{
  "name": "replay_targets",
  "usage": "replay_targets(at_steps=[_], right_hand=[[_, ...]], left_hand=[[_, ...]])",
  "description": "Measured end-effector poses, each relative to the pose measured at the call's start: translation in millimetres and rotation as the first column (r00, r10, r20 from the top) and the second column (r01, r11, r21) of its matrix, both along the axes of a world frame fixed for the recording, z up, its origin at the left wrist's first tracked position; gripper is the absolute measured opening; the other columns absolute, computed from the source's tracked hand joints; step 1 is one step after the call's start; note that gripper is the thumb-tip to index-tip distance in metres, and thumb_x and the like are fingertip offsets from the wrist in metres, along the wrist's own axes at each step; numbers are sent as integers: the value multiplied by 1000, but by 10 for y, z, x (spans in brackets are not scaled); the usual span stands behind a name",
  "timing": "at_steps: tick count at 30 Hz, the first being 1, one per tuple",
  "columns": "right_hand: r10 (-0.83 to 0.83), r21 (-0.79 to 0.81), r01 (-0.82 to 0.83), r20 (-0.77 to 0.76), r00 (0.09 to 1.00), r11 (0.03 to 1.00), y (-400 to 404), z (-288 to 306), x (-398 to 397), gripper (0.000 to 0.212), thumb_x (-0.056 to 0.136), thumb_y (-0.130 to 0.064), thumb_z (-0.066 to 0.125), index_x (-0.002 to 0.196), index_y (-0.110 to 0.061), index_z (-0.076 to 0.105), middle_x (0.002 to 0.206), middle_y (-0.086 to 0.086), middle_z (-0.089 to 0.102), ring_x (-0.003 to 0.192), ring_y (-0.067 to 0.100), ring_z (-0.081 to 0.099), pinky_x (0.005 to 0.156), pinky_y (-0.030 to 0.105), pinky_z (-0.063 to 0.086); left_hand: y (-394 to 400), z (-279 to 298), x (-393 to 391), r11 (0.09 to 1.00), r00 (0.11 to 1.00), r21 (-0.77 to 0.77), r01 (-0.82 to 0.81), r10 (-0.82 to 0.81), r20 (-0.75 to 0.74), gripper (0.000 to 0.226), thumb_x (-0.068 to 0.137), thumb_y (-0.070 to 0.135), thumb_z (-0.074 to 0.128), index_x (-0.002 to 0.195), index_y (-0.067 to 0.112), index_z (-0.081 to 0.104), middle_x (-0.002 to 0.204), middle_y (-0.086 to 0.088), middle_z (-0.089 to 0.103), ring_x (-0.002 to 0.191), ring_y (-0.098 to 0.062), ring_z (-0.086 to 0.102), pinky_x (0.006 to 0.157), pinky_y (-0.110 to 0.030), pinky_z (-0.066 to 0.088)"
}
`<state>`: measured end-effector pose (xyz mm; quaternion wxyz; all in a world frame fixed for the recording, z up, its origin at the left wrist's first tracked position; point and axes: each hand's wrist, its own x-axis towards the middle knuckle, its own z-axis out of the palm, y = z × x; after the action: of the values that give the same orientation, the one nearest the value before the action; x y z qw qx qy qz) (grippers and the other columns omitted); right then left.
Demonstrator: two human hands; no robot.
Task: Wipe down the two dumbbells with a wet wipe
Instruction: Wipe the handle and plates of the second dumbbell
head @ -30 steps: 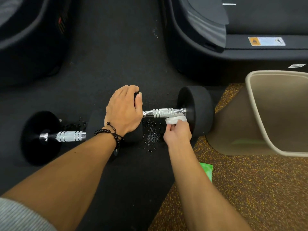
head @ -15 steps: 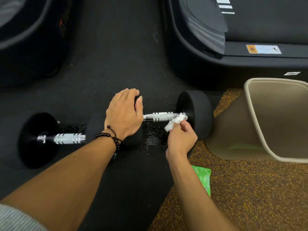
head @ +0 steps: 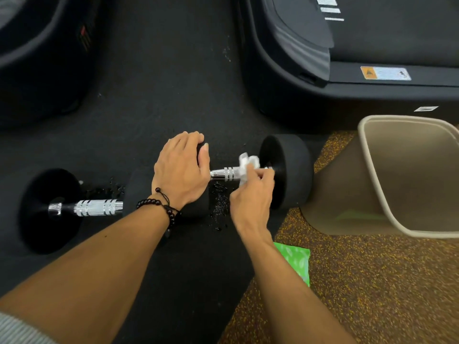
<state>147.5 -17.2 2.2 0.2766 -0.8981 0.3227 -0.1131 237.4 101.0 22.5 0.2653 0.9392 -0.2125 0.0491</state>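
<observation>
On the black floor mat [head: 154,100], the right dumbbell [head: 285,170] is steadied under the flat, open left hand [head: 180,170] so its handle [head: 223,173] can be rubbed with the wet wipe [head: 246,165] pinched in the right hand [head: 253,194].

Black floor mat [head: 161,95]: two dumbbells [head: 285,170] [head: 94,207]; bin [head: 347,194], green packet [head: 296,259] on speckled flooring [head: 372,294].

Black-headed dumbbells [head: 285,170] with ribbed silver handles lie on black flooring; a white wipe [head: 247,165], beige bin [head: 407,175], green packet [head: 296,259] and yellow-speckled brown mat [head: 372,294] nearby.

Two dumbbells [head: 285,170] [head: 94,207] — one wipe [head: 246,165] (crumpled)
</observation>
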Motion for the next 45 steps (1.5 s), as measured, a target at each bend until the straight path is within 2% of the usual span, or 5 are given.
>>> replay_targets(at_steps=[7, 13, 18, 32, 45], right_hand=[[324, -9, -324, -25, 946, 946, 123, 20, -20, 34, 85, -2, 54, 116, -10, 64, 100, 5, 45, 88, 22, 50, 79, 35, 49], [66, -30, -67, -56, 996, 997, -217, 111, 205, 29, 82, 2, 58, 108, -8, 63, 110, 5, 45, 98, 25, 48, 84, 32, 45], [505, 2, -505, -31, 862, 863, 49, 17, 129, 38, 78, 6, 56, 112, -9, 68, 108, 8, 51, 95, 26, 49, 81, 38, 47], [499, -43, -500, -34, 866, 865, -43, -14, 219, 27, 80, 2, 56, 100, -6, 73, 99, 5, 53, 95, 26, 51, 75, 33, 47], [287, 65, -294, 103, 953, 954, -460, 388, 286, 39, 87, 1, 52, 121, -14, 65, 106, 2, 52, 89, 22, 57, 76, 35, 52]], left_hand=[[2, 1, 30, 1000, 1000, -6, 13, -13, 2, 35, 99, 33, 34, 114, 12, 58, 110, -4, 64, 108, -21, 57, 99, -39, 44], [0, -14, 11, 1000, 1000, -4, 7, -7, 3, 35, 100, 33, 34, 115, 13, 58, 111, -3, 63, 110, -21, 55, 100, -38, 43], [-2, -2, 48, 1000, 1000, 4, 28, -28, -3, 37, 100, 35, 31, 115, 13, 57, 107, -2, 62, 104, -20, 56, 96, -38, 45], [-114, 31, 378, 998, 997, 54, -45, 48, -54, 29, 103, 36, 32, 96, 17, 54, 92, 3, 58, 90, -23, 57, 69, -35, 36], [-211, 258, 439, 986, 998, 152, -60, 57, 25, 46, 102, 49, 33, 109, 13, 60, 114, -7, 58, 104, -33, 57, 86, -48, 47]])
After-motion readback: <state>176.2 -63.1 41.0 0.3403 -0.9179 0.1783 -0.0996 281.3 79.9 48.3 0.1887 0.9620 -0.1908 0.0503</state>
